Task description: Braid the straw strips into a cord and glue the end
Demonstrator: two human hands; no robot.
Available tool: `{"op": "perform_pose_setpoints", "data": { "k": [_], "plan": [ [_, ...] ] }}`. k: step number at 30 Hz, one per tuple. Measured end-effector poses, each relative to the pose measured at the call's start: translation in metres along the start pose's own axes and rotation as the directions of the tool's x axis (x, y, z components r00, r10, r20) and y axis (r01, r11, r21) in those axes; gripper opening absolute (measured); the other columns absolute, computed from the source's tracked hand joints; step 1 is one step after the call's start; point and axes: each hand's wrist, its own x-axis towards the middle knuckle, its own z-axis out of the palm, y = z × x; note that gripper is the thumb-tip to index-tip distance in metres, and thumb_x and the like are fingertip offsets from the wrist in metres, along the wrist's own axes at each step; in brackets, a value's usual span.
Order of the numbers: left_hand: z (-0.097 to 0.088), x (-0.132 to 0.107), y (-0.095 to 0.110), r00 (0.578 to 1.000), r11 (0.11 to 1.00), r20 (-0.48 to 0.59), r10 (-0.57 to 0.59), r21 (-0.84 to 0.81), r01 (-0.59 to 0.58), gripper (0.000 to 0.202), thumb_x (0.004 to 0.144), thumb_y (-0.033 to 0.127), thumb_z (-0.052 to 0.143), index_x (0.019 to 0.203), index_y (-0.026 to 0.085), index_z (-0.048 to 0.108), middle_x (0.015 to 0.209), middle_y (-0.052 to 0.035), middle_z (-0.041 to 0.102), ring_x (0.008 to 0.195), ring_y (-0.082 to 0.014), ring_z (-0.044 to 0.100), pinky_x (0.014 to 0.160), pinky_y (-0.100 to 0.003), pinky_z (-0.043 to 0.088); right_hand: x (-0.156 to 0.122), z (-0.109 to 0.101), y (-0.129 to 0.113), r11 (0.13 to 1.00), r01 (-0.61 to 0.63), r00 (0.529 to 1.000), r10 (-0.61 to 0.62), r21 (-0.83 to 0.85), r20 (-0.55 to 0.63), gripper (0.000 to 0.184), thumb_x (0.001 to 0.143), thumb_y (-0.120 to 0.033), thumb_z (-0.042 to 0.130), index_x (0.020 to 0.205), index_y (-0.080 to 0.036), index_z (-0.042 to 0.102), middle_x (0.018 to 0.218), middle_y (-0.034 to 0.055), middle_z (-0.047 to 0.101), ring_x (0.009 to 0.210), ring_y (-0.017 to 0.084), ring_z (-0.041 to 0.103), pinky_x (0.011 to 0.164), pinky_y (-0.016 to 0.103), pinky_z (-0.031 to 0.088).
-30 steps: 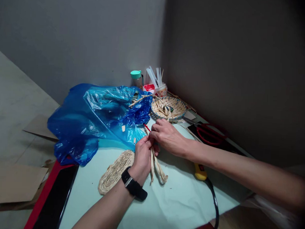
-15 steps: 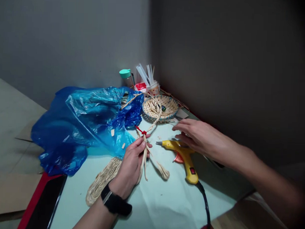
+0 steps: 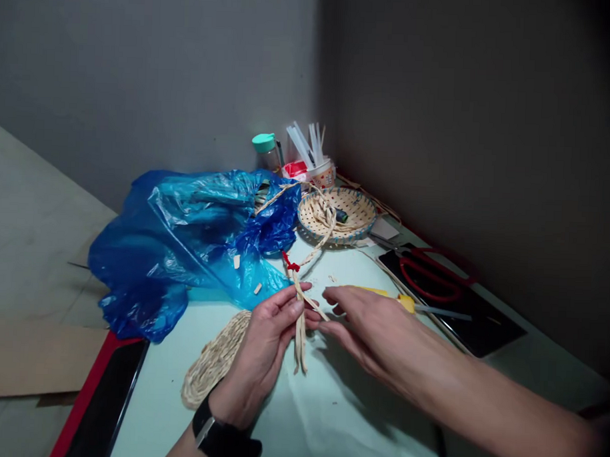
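Note:
My left hand (image 3: 276,321), with a black watch on its wrist, pinches a pale straw braid (image 3: 316,253) just below a red tie (image 3: 292,265). Loose strands (image 3: 299,345) hang down from between its fingers. One strand slants right into my right hand (image 3: 356,317), whose fingers close around its end. Beneath the right hand lies a yellow glue gun (image 3: 406,303), mostly hidden, with a glue stick (image 3: 445,313) poking out of its back. Beside my left wrist rests a coiled oval piece of woven straw (image 3: 214,362).
A blue plastic bag (image 3: 184,244) covers the left of the table. Behind are a woven basket (image 3: 362,220) holding straw, a cup (image 3: 324,174) of glue sticks and a green-lidded jar (image 3: 265,150). Red-handled scissors (image 3: 436,273) lie on a black flat device (image 3: 474,324) at right.
My right hand has come left and down from above the glue gun to the loose strands and taken one. My left hand keeps its pinch. The view has shifted slightly.

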Motion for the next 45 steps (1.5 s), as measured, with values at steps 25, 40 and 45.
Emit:
{"op": "perform_pose_setpoints", "data": {
  "k": [25,40,45],
  "plan": [
    [-0.006,0.000,-0.011,0.926,0.948,-0.338,0.168,0.313,-0.058,0.026,0.063,0.013,0.073,0.088,0.018,0.078,0.068,-0.0019,0.064,0.053,-0.0098,0.054,0.045,-0.016,0.044,0.034,0.027,-0.004,0.934,-0.118,0.992,0.093,0.337,0.091,0.027,0.093,-0.041,0.043,0.079,-0.026,0.060,0.063,-0.0010,0.062,0.054,0.014,0.051,0.051,0.026,0.031],
    [0.009,-0.023,-0.012,0.868,0.750,-0.300,0.396,0.651,-0.117,0.010,0.075,0.023,0.066,0.067,0.020,0.062,0.050,0.0019,0.059,0.038,-0.0094,0.048,0.038,-0.020,0.037,0.037,0.019,0.003,0.951,-0.099,0.993,0.076,0.293,0.090,0.032,0.089,-0.028,0.046,0.060,-0.019,0.056,0.052,-0.0021,0.048,0.049,0.010,0.035,0.051,0.025,0.025],
    [0.012,-0.035,-0.036,0.683,0.022,0.181,0.707,0.960,-0.278,0.020,0.086,0.012,0.048,0.079,0.020,0.065,0.066,-0.0009,0.065,0.059,-0.0144,0.059,0.059,-0.026,0.041,0.032,0.016,0.001,0.800,-0.212,0.962,0.071,0.561,0.262,0.031,0.092,-0.029,0.043,0.072,-0.016,0.061,0.059,-0.0025,0.055,0.054,0.009,0.048,0.050,0.021,0.030]
  ]
}}
